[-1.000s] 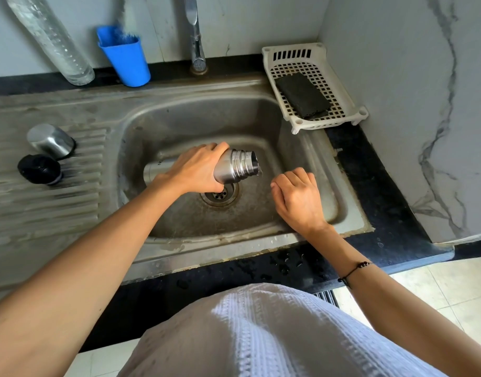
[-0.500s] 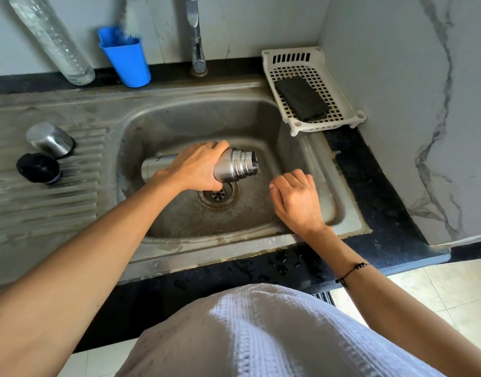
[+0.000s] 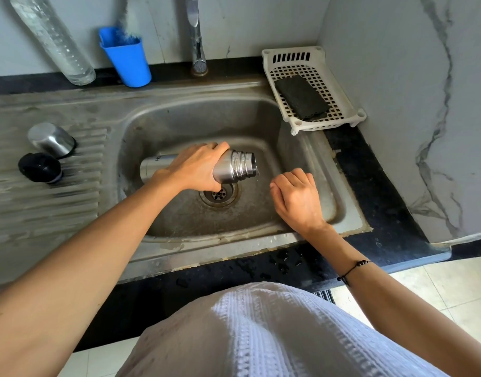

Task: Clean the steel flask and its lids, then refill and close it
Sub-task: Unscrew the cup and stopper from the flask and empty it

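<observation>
Here my left hand (image 3: 195, 165) grips the steel flask (image 3: 234, 166) around its middle, holding it sideways over the sink (image 3: 261, 115), its open threaded mouth pointing to three o'clock above the drain (image 3: 219, 194). My right hand (image 3: 296, 198) hovers just beside that mouth at three o'clock, fingers loosely curled, holding nothing. On the draining board at nine o'clock lie the steel cup lid (image 3: 51, 139) and the black stopper (image 3: 40, 168), touching or nearly so. At one o'clock a white basket (image 3: 340, 104) holds a dark scrub pad (image 3: 302, 97).
</observation>
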Motion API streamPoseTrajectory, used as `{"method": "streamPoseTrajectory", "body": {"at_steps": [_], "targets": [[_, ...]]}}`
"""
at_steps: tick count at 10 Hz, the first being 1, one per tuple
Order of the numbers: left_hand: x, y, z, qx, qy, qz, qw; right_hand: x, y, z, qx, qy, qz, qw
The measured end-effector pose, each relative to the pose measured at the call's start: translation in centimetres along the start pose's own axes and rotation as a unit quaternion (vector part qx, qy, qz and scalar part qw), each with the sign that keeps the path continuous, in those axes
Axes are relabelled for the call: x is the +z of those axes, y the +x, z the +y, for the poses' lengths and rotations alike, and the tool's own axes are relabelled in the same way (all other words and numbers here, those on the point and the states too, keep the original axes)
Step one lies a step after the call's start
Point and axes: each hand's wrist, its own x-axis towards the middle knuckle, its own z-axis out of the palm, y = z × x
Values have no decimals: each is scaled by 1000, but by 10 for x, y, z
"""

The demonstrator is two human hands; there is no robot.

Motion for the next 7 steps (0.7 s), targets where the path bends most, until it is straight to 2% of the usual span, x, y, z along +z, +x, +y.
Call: {"method": "streamPoseTrajectory", "body": {"at_steps": [7], "targets": [[-4, -1, 1, 1, 2, -8, 1000, 1, 0, 1, -1, 2, -3, 1000]]}}
